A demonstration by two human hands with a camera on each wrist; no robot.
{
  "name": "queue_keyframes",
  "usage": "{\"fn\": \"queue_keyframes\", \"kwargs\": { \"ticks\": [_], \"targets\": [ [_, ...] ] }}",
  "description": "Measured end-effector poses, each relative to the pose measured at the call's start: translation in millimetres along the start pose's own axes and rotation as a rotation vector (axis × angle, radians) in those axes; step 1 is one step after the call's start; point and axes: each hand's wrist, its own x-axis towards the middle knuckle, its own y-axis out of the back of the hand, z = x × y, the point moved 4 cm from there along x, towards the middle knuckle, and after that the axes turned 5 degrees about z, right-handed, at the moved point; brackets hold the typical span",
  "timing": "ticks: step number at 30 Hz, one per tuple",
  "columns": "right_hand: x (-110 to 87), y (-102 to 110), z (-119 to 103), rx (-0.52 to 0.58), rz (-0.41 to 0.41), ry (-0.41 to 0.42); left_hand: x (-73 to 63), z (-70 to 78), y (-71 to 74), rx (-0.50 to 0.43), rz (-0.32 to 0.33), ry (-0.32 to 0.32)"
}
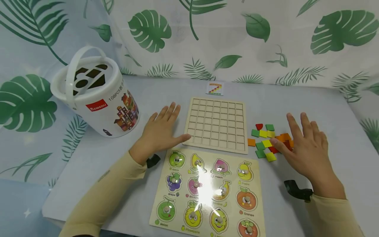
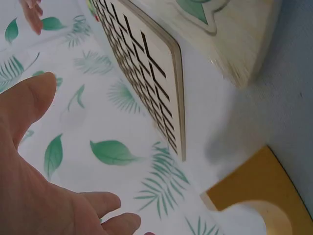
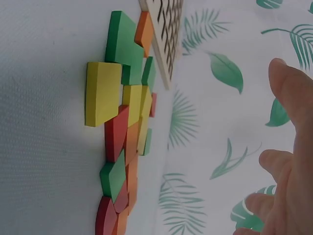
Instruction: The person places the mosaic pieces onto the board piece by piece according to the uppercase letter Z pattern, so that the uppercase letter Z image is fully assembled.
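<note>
Sleeves [image 1: 108,191] come nearest in my head view, leading to my left hand [image 1: 161,133], spread wide beside the grid [image 1: 217,123], and my right hand [image 1: 309,153], also wide, by the tiles [image 1: 267,143]. Neither holds anything. With the grid's cells bare and the card [image 1: 215,88] beyond it, I'd judge no tile is laid yet. My left wrist view shows my thumb clear of the grid. My right wrist view shows fingers apart from the tiles; the next move seems to call for pinching one.
</note>
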Motion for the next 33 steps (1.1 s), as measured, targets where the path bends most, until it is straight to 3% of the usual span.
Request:
{"fn": "queue_keyframes", "kwargs": {
  "ticks": [17,28,33],
  "targets": [
    [1.2,1,8,0.015,0.005,-0.011,20.4,30.4,-19.4,0.043,-0.093,-0.073],
    [-0.7,-4,8,0.025,-0.006,-0.015,26.8,38.5,-30.3,0.117,-0.183,-0.047],
    [1.1,-7,5,0.046,-0.020,0.022,27.5,37.8,-31.3,0.130,-0.209,-0.025]
  ]
}}
